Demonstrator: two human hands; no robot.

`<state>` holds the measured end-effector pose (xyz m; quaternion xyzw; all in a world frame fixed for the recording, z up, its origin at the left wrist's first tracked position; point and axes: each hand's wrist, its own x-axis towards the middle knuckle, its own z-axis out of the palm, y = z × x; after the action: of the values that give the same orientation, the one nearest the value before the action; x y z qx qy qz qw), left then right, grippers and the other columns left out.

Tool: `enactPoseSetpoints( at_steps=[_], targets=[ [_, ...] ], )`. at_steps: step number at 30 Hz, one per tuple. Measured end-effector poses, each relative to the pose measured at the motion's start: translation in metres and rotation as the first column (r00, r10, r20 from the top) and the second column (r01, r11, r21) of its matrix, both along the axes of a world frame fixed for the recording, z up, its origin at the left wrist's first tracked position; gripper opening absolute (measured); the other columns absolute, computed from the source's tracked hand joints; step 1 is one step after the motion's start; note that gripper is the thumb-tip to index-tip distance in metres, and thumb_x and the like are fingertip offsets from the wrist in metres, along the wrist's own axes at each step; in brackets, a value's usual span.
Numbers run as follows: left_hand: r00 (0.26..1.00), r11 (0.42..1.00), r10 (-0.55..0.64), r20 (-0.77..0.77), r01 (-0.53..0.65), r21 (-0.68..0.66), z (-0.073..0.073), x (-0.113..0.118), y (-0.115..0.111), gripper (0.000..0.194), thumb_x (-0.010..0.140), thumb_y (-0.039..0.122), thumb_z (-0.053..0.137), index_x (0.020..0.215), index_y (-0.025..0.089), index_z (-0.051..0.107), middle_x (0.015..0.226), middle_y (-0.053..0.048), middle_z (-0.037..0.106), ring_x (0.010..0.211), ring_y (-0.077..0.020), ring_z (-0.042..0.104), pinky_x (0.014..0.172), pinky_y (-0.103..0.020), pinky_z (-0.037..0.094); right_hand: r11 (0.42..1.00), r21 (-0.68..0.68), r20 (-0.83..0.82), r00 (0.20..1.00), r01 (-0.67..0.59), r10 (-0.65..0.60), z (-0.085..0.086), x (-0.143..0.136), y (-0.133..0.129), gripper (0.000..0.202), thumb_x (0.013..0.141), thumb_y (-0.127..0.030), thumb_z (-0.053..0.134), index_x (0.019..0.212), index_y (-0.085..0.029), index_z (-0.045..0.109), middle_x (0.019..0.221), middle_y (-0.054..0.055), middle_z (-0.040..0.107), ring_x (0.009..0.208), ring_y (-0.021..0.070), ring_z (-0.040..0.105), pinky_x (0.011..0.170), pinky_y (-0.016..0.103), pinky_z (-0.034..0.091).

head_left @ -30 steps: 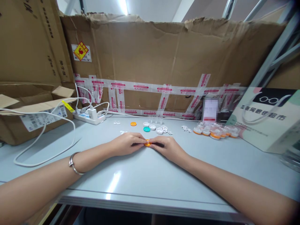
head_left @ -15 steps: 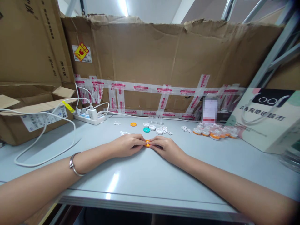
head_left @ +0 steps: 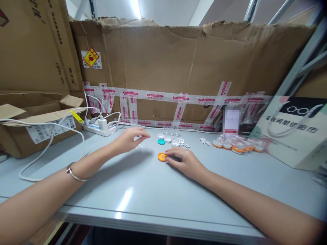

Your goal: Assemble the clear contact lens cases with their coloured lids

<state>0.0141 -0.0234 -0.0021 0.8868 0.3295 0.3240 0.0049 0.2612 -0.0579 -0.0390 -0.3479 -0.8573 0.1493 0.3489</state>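
Observation:
An orange disc with a small white piece on it lies on the table, and my right hand grips its right edge between thumb and fingers. My left hand is raised above the table to the left of the disc, its thumb and fingers apart with nothing seen between them. Behind the disc sit a teal disc, white round caps and a small heap of white parts. Clear pieces stand farther back.
Several orange-based clear assemblies and small white parts are at the right. A paper bag leans beyond them. At the left are a power strip, loose white cables and an open cardboard box.
My left hand has let go of the orange disc and moved up and left, its fingers parting. My right hand stays at the disc, which now shows more fully.

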Motion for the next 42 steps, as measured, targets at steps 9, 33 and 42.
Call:
enactPoseSetpoints(
  at_steps=[9, 33, 42],
  targets=[
    [0.926, 0.937, 0.132, -0.354, -0.233, -0.26, 0.001, -0.043, 0.03, 0.02, 0.076, 0.022, 0.05, 0.085, 0.018, 0.067, 0.089, -0.004, 0.067, 0.081, -0.0156, 0.06, 0.071, -0.021, 0.042, 0.995, -0.07, 0.05, 0.997, 0.067, -0.063, 0.001, 0.0, 0.001, 0.025, 0.076, -0.03, 0.058, 0.099, -0.022, 0.062, 0.099, 0.005, 0.065, 0.091, 0.0191, 0.06, 0.082, 0.035, 0.047],
    [0.941, 0.986, 0.112, -0.32, -0.145, -0.08, 0.007, -0.002, 0.002, 0.015, 0.072, 0.014, 0.052, 0.078, 0.015, 0.065, 0.077, -0.003, 0.065, 0.068, -0.0128, 0.058, 0.063, -0.02, 0.04, 0.975, -0.219, -0.012, 0.999, -0.038, 0.036, -0.003, -0.002, 0.003, 0.039, 0.079, -0.029, 0.055, 0.116, -0.021, 0.046, 0.114, 0.008, 0.06, 0.109, 0.0191, 0.056, 0.096, 0.039, 0.043],
    [0.96, 0.983, -0.181, -0.211, 0.179, -0.029, -0.021, 0.039, -0.015, 0.013, 0.082, 0.017, 0.05, 0.08, 0.016, 0.062, 0.082, -0.003, 0.065, 0.076, -0.013, 0.06, 0.069, -0.022, 0.042, 0.966, -0.246, -0.064, 0.996, -0.082, 0.068, -0.005, -0.003, 0.005, 0.038, 0.077, -0.029, 0.057, 0.114, -0.021, 0.047, 0.109, 0.007, 0.063, 0.104, 0.0177, 0.058, 0.094, 0.037, 0.045]
  ],
)
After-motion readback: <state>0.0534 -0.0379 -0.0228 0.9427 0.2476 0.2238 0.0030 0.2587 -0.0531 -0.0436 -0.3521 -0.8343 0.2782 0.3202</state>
